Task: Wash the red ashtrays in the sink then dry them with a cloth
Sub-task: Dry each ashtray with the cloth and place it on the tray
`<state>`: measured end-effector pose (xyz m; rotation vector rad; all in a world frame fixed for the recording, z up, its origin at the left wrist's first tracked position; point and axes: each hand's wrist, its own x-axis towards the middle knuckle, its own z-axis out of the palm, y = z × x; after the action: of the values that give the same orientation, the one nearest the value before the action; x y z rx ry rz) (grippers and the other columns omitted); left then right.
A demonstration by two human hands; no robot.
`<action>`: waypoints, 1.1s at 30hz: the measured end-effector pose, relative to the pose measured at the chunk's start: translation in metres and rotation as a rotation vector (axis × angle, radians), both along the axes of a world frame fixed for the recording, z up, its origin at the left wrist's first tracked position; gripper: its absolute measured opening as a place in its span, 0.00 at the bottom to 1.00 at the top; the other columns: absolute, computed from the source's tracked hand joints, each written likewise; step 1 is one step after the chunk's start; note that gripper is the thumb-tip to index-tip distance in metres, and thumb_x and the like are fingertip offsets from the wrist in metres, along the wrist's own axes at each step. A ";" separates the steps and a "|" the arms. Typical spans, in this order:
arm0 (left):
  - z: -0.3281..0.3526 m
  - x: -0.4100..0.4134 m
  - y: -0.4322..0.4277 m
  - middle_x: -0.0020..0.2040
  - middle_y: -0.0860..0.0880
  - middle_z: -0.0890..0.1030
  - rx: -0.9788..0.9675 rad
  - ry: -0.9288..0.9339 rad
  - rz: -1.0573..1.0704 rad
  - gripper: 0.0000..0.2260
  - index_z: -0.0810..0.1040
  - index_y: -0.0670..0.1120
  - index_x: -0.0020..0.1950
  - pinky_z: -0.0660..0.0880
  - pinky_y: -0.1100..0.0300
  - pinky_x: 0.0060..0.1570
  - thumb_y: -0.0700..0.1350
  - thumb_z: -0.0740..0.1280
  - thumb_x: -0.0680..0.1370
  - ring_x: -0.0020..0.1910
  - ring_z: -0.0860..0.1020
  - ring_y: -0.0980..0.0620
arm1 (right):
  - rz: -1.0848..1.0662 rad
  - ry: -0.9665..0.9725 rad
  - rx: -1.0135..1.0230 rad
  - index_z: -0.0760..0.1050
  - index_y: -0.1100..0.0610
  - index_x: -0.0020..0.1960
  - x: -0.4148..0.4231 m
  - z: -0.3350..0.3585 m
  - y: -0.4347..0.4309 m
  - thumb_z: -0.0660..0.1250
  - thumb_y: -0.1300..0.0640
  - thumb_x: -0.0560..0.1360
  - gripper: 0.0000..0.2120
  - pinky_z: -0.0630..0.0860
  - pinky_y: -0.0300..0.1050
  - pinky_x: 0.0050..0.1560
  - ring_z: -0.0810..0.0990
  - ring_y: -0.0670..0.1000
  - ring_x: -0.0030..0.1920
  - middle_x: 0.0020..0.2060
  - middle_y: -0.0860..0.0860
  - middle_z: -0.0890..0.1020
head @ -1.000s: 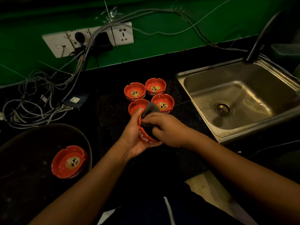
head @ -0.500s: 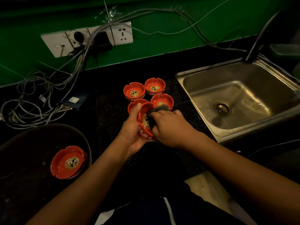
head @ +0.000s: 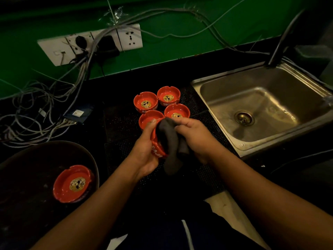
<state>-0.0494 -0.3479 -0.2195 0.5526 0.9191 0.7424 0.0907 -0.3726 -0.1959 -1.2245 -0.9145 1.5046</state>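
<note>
Black countertop (head: 162, 73) runs below a green wall (head: 180, 47), with a steel sink (head: 270, 94) at the right. At the left, a dark round tub (head: 27, 177) holds one red ashtray (head: 73, 184) showing a gold emblem on its floor. Four upright ashtrays (head: 145, 103) cluster on a black mat (head: 122, 127). Just in front of them, the left hand (head: 144, 152) grips a tilted ashtray (head: 157, 150), while the right hand (head: 194, 136), fingers curled, presses a grey cloth (head: 170, 141) into it.

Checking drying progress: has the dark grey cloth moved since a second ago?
Yes. The dark grey cloth trails down past the held red ashtray, toward the person, away from the four standing red ashtrays.
</note>
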 end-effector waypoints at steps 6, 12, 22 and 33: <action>-0.002 -0.023 0.002 0.58 0.39 0.81 -0.107 -0.094 -0.008 0.29 0.76 0.49 0.64 0.77 0.39 0.49 0.68 0.59 0.73 0.55 0.80 0.37 | -0.430 0.362 -0.003 0.75 0.55 0.58 0.044 -0.001 0.010 0.53 0.65 0.81 0.15 0.81 0.45 0.37 0.83 0.53 0.43 0.48 0.58 0.82; 0.007 -0.019 -0.001 0.61 0.39 0.79 -0.089 -0.141 -0.137 0.31 0.76 0.49 0.65 0.76 0.37 0.52 0.69 0.57 0.73 0.58 0.78 0.36 | -0.010 0.173 -0.049 0.72 0.53 0.66 0.026 -0.008 -0.001 0.61 0.48 0.78 0.18 0.80 0.48 0.48 0.83 0.55 0.51 0.56 0.57 0.81; -0.020 -0.024 0.002 0.58 0.44 0.80 0.167 0.545 -0.036 0.26 0.77 0.53 0.51 0.72 0.44 0.60 0.70 0.49 0.75 0.58 0.77 0.44 | 0.028 0.117 -0.139 0.72 0.55 0.66 0.015 -0.023 -0.003 0.63 0.61 0.78 0.16 0.80 0.44 0.40 0.84 0.53 0.44 0.49 0.56 0.84; -0.026 -0.012 -0.007 0.58 0.38 0.80 -0.227 -0.084 -0.054 0.25 0.75 0.42 0.64 0.79 0.45 0.47 0.57 0.62 0.73 0.55 0.80 0.41 | 0.069 -0.159 -0.081 0.72 0.51 0.57 0.024 -0.033 -0.006 0.62 0.58 0.80 0.07 0.80 0.46 0.44 0.82 0.54 0.50 0.53 0.55 0.81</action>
<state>-0.0615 -0.3552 -0.2452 0.3421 0.8932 0.5986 0.1148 -0.3784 -0.2294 -1.3999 -1.0172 1.5276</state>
